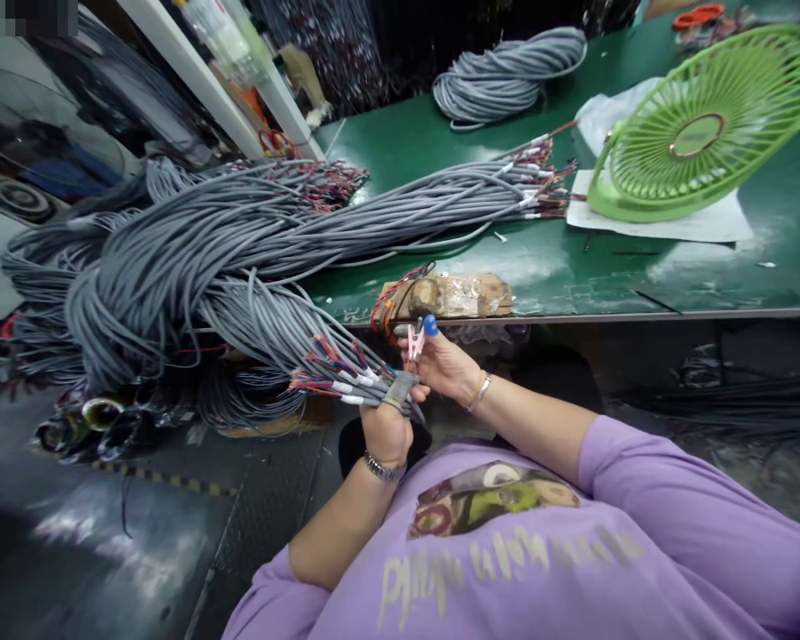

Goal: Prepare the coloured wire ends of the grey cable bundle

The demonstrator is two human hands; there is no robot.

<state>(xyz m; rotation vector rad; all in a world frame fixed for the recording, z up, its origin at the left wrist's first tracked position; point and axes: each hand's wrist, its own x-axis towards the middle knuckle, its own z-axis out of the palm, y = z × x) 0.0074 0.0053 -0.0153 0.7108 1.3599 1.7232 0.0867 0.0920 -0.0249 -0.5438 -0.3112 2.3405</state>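
My left hand (388, 425) is closed round the ends of several grey cables (347, 378), whose stripped coloured wires fan out to its left; its forefinger is wrapped in grey tape. My right hand (444, 360), with a blue cap on one fingertip, pinches a small pink clip or wire end (414, 340) just above the left hand. Both hands sit below the front edge of the green table (573, 276). A large bundle of grey cables (193, 267) hangs over the table's left end down towards my hands.
A taped brown block with wires (450, 296) sits at the table edge above my hands. A green fan (700, 124) lies on white paper at the right. A coiled grey cable (507, 76) lies at the back. Orange scissors (699, 15) are far back.
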